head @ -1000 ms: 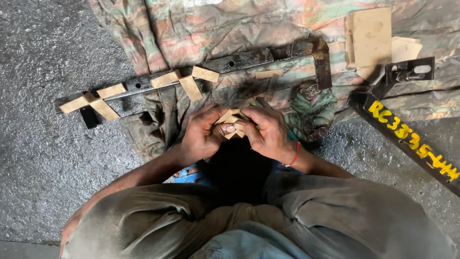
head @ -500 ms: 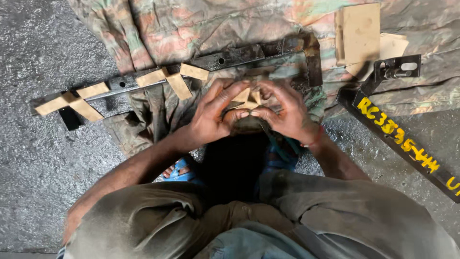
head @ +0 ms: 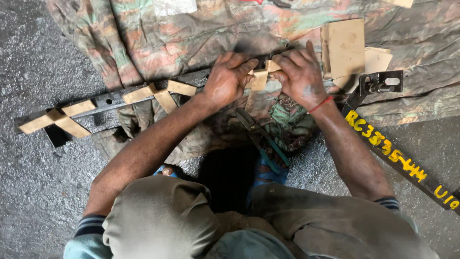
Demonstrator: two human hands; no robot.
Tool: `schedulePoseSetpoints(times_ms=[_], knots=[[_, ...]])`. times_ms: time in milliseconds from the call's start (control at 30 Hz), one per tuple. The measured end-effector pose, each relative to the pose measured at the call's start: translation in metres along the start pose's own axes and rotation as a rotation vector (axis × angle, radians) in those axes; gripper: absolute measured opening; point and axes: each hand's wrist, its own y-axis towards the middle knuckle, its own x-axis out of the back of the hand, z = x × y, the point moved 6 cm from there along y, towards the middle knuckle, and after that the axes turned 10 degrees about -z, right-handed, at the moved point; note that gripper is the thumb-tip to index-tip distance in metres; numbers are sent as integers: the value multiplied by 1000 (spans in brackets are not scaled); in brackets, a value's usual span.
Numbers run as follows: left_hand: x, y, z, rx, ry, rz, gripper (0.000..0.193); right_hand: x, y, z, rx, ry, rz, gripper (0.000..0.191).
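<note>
Both hands are now moved up from the lap to 12 o'clock, where the left hand (head: 229, 79) and right hand (head: 302, 74) are pinched on a light, bendy tan strip (head: 260, 79), best held by its ends, against the stiff metal bar (head: 108, 100).

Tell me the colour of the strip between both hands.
Light tan strip, clearest in the head view.

Your left hand (head: 230, 79) and right hand (head: 302, 74) moved from near lap forward onto metal bar (head: 110, 99), pressing tan strip (head: 260, 79) there.
</note>
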Motion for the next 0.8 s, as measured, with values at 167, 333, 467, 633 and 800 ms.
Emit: schedulePoseSetpoints(times_ms=[167,333,467,633,800], knots=[[-5,5,-6,-110,302,49,44,-3,-2,7,-32,-63,23,48],[-12,2,1,-75,221,196,46,4,11,18,-124,-59,-21,42],[-11,2,1,-91,276,285,59,7,30,17,-327,88,-51,45],[-5,2,-10,-124,325,289,79,33,38,31,-301,50,-124,59],[-7,1,-10,-126,364,332,80,59,4,46,-395,143,-239,56]])
